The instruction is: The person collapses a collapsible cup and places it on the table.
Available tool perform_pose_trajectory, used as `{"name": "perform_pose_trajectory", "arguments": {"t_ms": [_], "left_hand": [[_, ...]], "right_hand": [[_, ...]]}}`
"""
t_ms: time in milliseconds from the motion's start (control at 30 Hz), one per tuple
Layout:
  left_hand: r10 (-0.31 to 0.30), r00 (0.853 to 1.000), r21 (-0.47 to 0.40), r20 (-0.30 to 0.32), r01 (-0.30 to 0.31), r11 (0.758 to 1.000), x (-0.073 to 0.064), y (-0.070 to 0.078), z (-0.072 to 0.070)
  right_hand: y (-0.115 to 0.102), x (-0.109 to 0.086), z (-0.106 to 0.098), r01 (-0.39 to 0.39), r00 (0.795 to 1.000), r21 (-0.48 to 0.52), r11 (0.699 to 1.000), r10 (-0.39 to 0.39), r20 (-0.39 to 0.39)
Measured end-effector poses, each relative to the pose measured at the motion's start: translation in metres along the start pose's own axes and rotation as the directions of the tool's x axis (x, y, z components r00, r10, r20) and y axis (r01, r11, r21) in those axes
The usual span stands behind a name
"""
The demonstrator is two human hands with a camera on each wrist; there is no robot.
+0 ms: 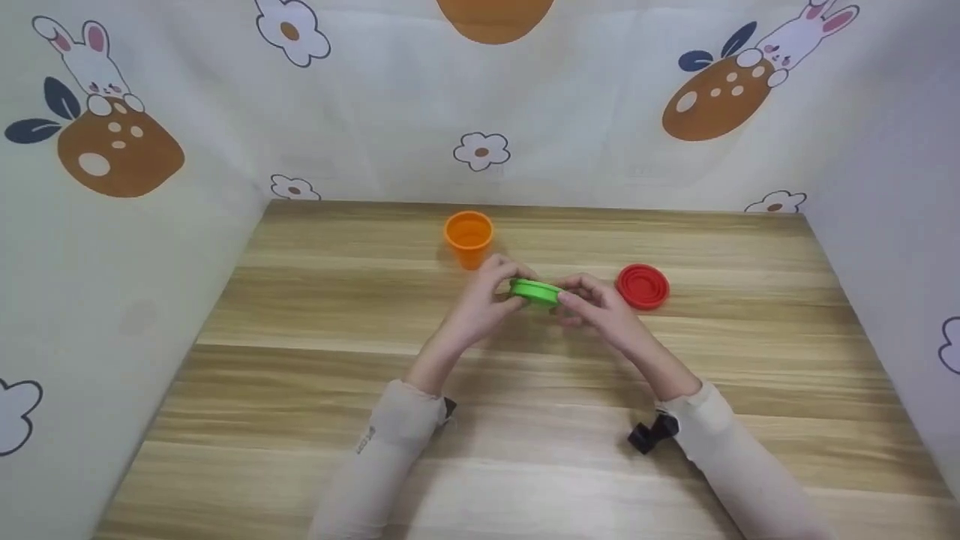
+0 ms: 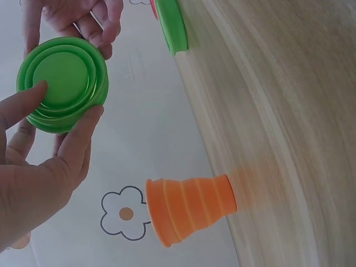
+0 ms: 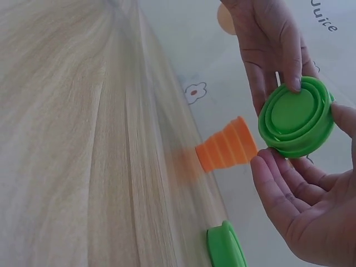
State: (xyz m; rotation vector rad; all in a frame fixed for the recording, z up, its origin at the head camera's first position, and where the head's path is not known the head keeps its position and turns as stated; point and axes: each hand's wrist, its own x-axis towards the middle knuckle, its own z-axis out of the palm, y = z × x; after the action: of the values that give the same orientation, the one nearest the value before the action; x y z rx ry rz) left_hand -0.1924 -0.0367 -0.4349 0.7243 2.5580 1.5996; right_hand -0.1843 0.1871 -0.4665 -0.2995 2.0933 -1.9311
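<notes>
A green collapsible cup (image 1: 535, 292), folded flat into a ringed disc, is held up over the table between both hands. My left hand (image 1: 484, 300) grips its left side, the thumb lying across the ringed face in the left wrist view. At the opposite side my right hand (image 1: 609, 315) pinches the rim between thumb and fingertips. Behind the left hand an orange collapsible cup (image 1: 469, 236) stands upright and extended, mouth up. To the right of the right hand lies a red collapsible cup (image 1: 643, 286), folded flat.
Another flat green piece (image 3: 224, 246) sits on the wooden table (image 1: 300, 405), mostly hidden behind the hands in the head view. White patterned cloth (image 1: 390, 97) walls the table's back and sides. A black wrist camera (image 1: 654, 433) is strapped at the right sleeve.
</notes>
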Motion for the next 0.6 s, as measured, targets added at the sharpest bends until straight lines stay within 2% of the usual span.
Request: {"name": "perform_pose_trajectory", "arguments": {"t_ms": [167, 333, 600], "left_hand": [[-0.073, 0.997, -0.042, -0.015, 0.073, 0.996, -0.0013, 0.001, 0.0014], [-0.136, 0.991, -0.081, -0.001, 0.135, 0.988, -0.0026, 0.0006, 0.0016], [-0.155, 0.988, -0.105, -0.012, 0.153, 0.983, -0.0021, -0.0012, -0.0016]], "right_hand": [[-0.0016, -0.0019, 0.0004, 0.014, 1.0, 0.004, 1.0, -0.014, -0.023], [-0.002, -0.0028, 0.0013, 0.061, 0.996, 0.003, 0.998, -0.061, -0.062], [-0.0004, 0.0004, 0.0013, 0.134, 0.981, -0.122, 0.983, -0.149, -0.126]]}}
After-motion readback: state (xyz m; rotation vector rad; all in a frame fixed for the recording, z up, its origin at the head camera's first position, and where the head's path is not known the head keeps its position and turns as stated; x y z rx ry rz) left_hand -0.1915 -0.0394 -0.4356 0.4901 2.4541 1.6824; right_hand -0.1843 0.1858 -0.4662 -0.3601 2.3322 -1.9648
